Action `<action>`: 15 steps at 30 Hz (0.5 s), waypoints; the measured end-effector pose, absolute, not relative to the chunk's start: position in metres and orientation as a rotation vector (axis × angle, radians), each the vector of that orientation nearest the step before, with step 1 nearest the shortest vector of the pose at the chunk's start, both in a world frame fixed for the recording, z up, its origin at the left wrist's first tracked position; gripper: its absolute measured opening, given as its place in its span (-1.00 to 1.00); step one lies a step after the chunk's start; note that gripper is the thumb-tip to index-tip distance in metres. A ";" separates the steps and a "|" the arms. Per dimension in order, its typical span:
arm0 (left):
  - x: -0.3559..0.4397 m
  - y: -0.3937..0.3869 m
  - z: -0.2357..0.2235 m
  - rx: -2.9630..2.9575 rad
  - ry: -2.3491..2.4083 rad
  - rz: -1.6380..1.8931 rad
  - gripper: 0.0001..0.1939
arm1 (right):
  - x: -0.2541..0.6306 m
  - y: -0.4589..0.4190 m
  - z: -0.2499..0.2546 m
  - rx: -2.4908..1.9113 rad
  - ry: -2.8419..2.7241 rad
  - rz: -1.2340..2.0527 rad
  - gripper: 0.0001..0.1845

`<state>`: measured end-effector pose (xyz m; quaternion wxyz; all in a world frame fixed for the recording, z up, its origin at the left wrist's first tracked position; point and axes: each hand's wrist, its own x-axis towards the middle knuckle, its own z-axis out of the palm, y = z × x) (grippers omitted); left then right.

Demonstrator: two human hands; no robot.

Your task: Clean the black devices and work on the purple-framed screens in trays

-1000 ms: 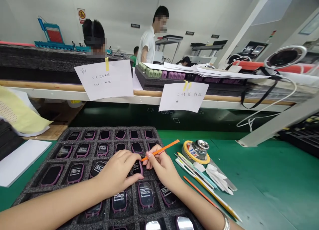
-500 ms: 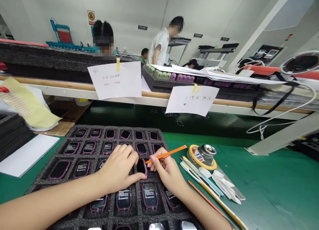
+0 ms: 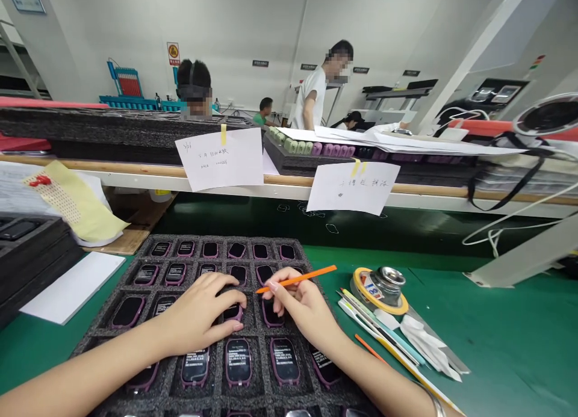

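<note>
A dark foam tray (image 3: pixel 311 271) on the green bench holds rows of small purple-rimmed devices with black screens. My left hand (image 3: pixel 198 315) lies curled over one device (image 3: pixel 233 312) in the middle rows, thumb and fingers pinching its edges. My right hand (image 3: pixel 300 302) hovers just right of it, pinching a thin orange stick (image 3: pixel 298 278) whose tip points left toward that device. Another device (image 3: pixel 271 311) lies under my right fingers.
A tape roll with a metal loupe (image 3: pixel 382 281) and several sticks and tools (image 3: pixel 383 330) lie right of the tray. Stacked foam trays (image 3: pixel 31 254) and white paper (image 3: pixel 72 284) sit left. Paper notes (image 3: pixel 221 158) hang from the shelf; people work behind it.
The view has shifted so the tray sits further right and lower. My left hand has moved left onto a neighbouring device; my right hand with the orange stick has followed it slightly.
</note>
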<state>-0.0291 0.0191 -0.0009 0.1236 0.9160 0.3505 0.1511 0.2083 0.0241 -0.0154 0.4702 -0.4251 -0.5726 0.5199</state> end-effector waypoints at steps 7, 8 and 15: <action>-0.038 0.028 -0.009 2.623 0.922 0.577 -0.78 | 0.184 0.027 -0.021 -1.005 -1.365 1.409 -0.44; -0.038 0.029 -0.012 2.617 0.919 0.591 -0.77 | 0.183 0.027 -0.022 -1.006 -1.364 1.413 -0.44; -0.036 0.027 -0.016 2.513 1.056 0.673 -0.60 | 0.184 0.022 -0.026 -1.026 -1.382 1.411 -0.47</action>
